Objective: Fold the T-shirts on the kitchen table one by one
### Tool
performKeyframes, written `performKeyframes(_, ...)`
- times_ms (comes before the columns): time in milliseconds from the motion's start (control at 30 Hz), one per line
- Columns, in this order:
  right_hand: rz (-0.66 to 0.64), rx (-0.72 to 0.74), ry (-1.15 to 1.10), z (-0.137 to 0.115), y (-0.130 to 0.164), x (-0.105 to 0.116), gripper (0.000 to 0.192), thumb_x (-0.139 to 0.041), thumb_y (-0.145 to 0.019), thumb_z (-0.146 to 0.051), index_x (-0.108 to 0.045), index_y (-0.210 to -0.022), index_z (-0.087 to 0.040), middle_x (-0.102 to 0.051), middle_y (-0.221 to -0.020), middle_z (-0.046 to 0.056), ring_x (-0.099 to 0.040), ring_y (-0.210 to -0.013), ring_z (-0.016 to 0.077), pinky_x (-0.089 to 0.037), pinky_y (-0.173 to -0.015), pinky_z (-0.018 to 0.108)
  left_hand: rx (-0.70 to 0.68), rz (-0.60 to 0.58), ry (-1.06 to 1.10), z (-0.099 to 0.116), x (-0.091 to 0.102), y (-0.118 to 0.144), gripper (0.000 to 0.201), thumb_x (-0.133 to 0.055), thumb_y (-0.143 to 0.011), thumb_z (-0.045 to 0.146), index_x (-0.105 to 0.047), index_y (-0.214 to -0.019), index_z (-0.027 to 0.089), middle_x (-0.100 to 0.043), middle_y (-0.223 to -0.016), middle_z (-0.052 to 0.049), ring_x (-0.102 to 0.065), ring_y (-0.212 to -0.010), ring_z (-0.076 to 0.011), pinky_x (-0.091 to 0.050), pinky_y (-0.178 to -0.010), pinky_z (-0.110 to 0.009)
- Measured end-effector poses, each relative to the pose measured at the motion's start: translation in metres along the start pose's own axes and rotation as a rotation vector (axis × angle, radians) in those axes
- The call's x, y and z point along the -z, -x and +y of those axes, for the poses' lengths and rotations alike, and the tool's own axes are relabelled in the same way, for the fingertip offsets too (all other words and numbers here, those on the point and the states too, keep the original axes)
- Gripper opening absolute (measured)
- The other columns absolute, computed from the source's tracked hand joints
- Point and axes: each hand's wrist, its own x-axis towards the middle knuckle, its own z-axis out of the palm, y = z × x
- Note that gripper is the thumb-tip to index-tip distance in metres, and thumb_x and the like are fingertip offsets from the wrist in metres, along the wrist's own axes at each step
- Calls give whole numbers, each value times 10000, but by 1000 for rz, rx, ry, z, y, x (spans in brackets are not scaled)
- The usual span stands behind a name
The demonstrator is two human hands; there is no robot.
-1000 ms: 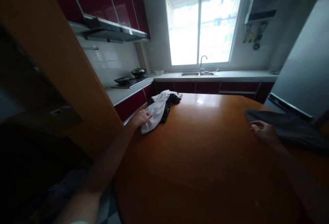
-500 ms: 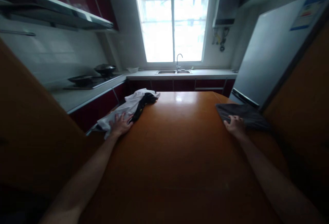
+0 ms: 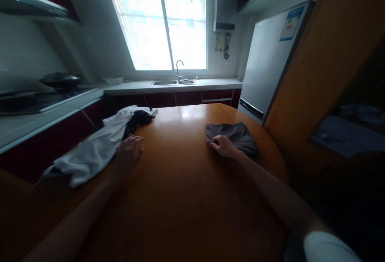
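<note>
- the room is a kitchen: a bright window (image 3: 164, 21) sits behind a sink (image 3: 173, 82) at the far counter, a hob (image 3: 36, 99) with a pan is off to your left, and a grey fridge (image 3: 267, 61) stands to your right
- the round wooden desk (image 3: 186, 181) fills most of your view; its top looks smooth and glossy, so cloth will likely slide on it easily
- the white garment (image 3: 90, 151) lies crumpled along the desk's left edge, a dark piece (image 3: 136, 118) tangled at its far end; it looks soft, light and limp, so take it by a hem or corner rather than the bunched middle
- the grey cloth (image 3: 236, 135) lies flat on the right side, well apart from the white one; it looks thin and floppy too
- your left hand (image 3: 128, 153) rests with an open, flat grip just beside the white garment, touching its edge
- your right hand (image 3: 224, 146) lies with fingers spread on the near edge of the grey cloth, pressing rather than clamping
</note>
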Motion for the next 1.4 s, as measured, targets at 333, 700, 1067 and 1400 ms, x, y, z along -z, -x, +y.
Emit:
performKeyframes(333, 187, 306, -105, -9, -1, -39, 441, -630, -922, -295, -624, -1359, -228, -588, -1412, 129, -490, -1334, 289, -382, -1124, 497, -194, -428, 598, 93, -12, 24, 397, -535, -984, 488, -692, -1238, 227, -686, -1186, -88, -656, -1099, -243, -520, -1009, -381)
performKeyframes(700, 318, 325, -30, -23, -4, -40, 136, -629, -905, -288, -744, -962, -242, -681, -1018, 82, -576, -1052, 279, -377, -1004, 485, -626, -410, 620, 114, 27, 29, 301, -412, -1059, 300, -695, -1135, 231, -710, -1087, -95, -659, -994, -197, -502, -919, -320)
performKeyframes(1067, 581, 226, -377, -32, 11, -1, 128, -562, -884, -291, -656, -923, -214, -695, -862, 45, -630, -765, 211, -462, -689, 322, -230, -690, 523, 84, 70, -40, 209, -718, -810, 353, -631, -803, 162, -612, -720, 15, -558, -684, -157, -418, -636, -261)
performKeyframes(1400, 1149, 240, -514, -42, 31, 48, 138, -594, -854, -305, -608, -948, -205, -633, -898, 37, -621, -833, 195, -499, -728, 322, -481, 155, 61, 179, 165, -176, 135, -533, -923, 159, -619, -1018, 200, -609, -1031, -65, -571, -1022, -241, -436, -885, -384)
